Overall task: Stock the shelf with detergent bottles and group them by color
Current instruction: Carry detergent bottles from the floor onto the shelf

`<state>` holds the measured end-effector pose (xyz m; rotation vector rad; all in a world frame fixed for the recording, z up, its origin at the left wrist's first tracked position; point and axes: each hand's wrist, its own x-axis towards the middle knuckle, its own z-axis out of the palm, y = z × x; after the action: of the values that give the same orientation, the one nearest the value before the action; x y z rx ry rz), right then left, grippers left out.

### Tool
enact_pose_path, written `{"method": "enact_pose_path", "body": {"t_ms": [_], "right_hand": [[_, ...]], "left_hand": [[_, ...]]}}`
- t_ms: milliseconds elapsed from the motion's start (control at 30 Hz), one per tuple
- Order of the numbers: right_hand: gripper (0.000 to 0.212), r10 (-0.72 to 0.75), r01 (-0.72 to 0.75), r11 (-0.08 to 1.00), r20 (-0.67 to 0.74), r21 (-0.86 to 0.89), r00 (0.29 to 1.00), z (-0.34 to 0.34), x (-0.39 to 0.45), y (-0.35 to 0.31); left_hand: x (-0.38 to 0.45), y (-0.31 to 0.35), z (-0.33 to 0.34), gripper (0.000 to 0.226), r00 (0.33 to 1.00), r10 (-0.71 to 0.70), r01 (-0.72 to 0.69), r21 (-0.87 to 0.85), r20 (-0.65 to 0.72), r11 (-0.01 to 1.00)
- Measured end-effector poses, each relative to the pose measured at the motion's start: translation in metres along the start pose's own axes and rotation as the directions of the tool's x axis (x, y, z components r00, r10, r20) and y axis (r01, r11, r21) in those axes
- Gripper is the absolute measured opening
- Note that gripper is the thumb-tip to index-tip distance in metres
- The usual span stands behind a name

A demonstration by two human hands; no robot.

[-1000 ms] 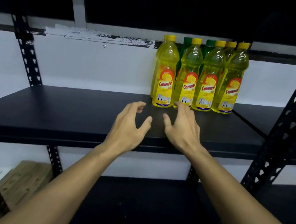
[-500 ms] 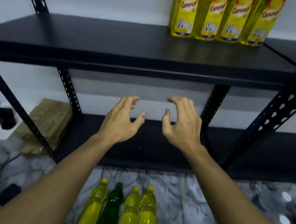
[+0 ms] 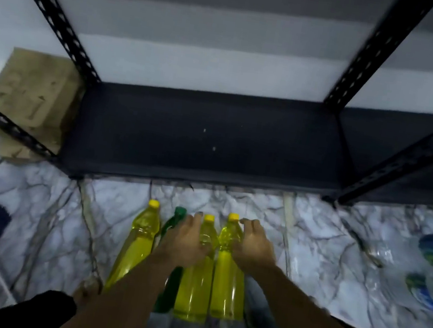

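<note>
While four detergent bottles are standing upright in a tight row on the marble floor just in front of the black shelf, both hands are reaching down over their shoulders. The left hand is sitting between the green bottle and the middle yellow bottle, its fingers loosely curled toward that yellow neck; whether they are actually closing on it I cannot tell, since the view is blurred. The right hand is lying just right of the rightmost yellow bottle, fingers bent and spread beside its cap, seemingly touching but not clearly wrapping it. The leftmost yellow bottle is standing apart from both hands, on the far side of the green one.

The relation that matters: each bottle's long axis is running vertically, with the necks lying directly under the fingers, so each hand is nearest to its own yellow bottle and the grasp should be coming in sideways around the neck. Judging by this, two yellow bottles are probably about to be lifted together toward the shelf, the green one waiting for its own group.
</note>
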<state>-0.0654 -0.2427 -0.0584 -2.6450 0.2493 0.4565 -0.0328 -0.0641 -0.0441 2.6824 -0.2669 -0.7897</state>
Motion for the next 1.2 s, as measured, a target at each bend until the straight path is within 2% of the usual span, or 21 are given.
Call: {"method": "enact_pose_path", "body": {"t_ms": [100, 200, 367, 467, 600, 667, 767, 867, 1033, 1100, 1200], "right_hand": [[0.048, 0.122, -0.122, 0.993, 0.136, -0.009, 0.983, 0.036, -0.001, 0.020], [0.063, 0.202, -0.205, 0.979, 0.226, -0.010, 0.953, 0.061, 0.000, 0.033], [0.095, 0.300, -0.383, 0.909, 0.377, 0.164, 0.876, 0.085, 0.009, 0.047], [0.112, 0.331, -0.467, 0.854, 0.449, 0.232, 0.830, 0.100, 0.013, 0.056], [0.129, 0.329, -0.498, 0.794, 0.443, 0.348, 0.834, 0.132, 0.018, 0.074], [0.128, 0.322, -0.491, 0.779, 0.423, 0.391, 0.847, 0.143, 0.021, 0.079], [0.113, 0.320, -0.522, 0.746, 0.466, 0.413, 0.825, 0.174, 0.029, 0.097], [0.117, 0.354, -0.536, 0.744, 0.444, 0.400, 0.823, 0.184, 0.032, 0.103], [0.114, 0.447, -0.599, 0.736, 0.438, 0.315, 0.780, 0.183, 0.026, 0.113], [0.111, 0.448, -0.594, 0.750, 0.437, 0.290, 0.780, 0.163, 0.020, 0.108], [0.097, 0.440, -0.562, 0.786, 0.406, 0.258, 0.801, 0.079, 0.002, 0.056]], "left_hand": [[0.004, -0.011, 0.047, 0.090, 0.992, -0.069, 0.082, -0.122, 0.106, 0.989], [0.008, -0.013, 0.076, 0.106, 0.977, -0.162, 0.194, -0.261, 0.139, 0.946], [0.018, -0.010, 0.109, 0.114, 0.940, -0.306, 0.341, -0.364, 0.154, 0.867], [0.022, -0.013, 0.123, 0.113, 0.912, -0.360, 0.409, -0.374, 0.196, 0.832], [0.025, -0.017, 0.128, 0.103, 0.892, -0.389, 0.452, -0.411, 0.230, 0.792], [0.028, -0.018, 0.128, 0.102, 0.892, -0.379, 0.450, -0.397, 0.247, 0.800], [0.034, -0.025, 0.132, 0.111, 0.879, -0.394, 0.473, -0.392, 0.266, 0.789], [0.038, -0.027, 0.133, 0.110, 0.873, -0.392, 0.480, -0.359, 0.292, 0.801], [0.029, -0.015, 0.126, 0.105, 0.854, -0.427, 0.504, -0.273, 0.296, 0.819], [0.021, -0.009, 0.120, 0.102, 0.868, -0.424, 0.484, -0.254, 0.257, 0.837], [0.011, 0.000, 0.101, 0.098, 0.901, -0.404, 0.432, -0.253, 0.157, 0.866]]}}
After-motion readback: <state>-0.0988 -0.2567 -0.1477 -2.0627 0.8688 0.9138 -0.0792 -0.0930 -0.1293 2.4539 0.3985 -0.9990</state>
